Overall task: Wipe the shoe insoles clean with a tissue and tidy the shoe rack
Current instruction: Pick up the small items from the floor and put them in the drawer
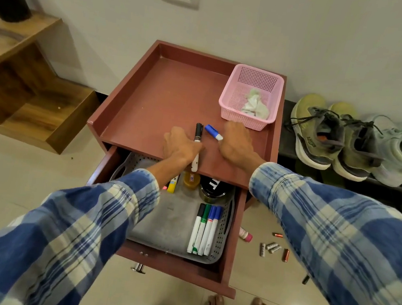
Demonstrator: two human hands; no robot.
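On the red-brown cabinet top (167,91), my left hand (181,147) grips a white marker with a black cap (198,136), which points away from me. My right hand (236,144) pinches the white end of a blue-capped marker (213,131) that lies on the same top. Just behind my right hand, a pink basket (229,102) holds a crumpled white tissue (256,106). On a low black rack to the right stand an olive green pair of shoes (320,134) and a pale mint pair (399,153).
The cabinet's drawer (228,258) is pulled out toward me; its grey tray holds several markers (204,229), a yellow stick, a jar and a black tin. Loose batteries (274,249) lie on the tile floor at the right. A wooden shelf (16,51) stands at the left. My bare feet are below the drawer.
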